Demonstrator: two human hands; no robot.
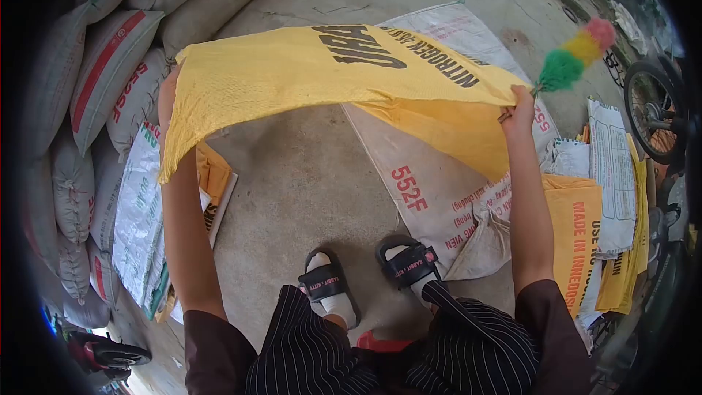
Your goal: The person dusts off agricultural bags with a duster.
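Observation:
A yellow woven sack [292, 69] with dark lettering hangs stretched between my two raised hands. My left hand [170, 88] is at its left end, mostly hidden behind the cloth, so its fingers do not show. At the right end, my right hand [518, 108] is closed on the sack's corner. A feather duster [567, 62] in green, yellow and red sticks up just beyond that hand; whether the hand touches its handle is unclear. Beneath the yellow sack, a white sack [417, 183] marked 552F lies flat on the concrete.
Filled sacks [110, 66] are piled along the left. Folded sacks [139, 212] rest beside them. More folded sacks [574, 241] are stacked at the right, near a wheel [651, 110]. My sandalled feet [327, 281] are on the floor, and a motorbike part [110, 351] shows at lower left.

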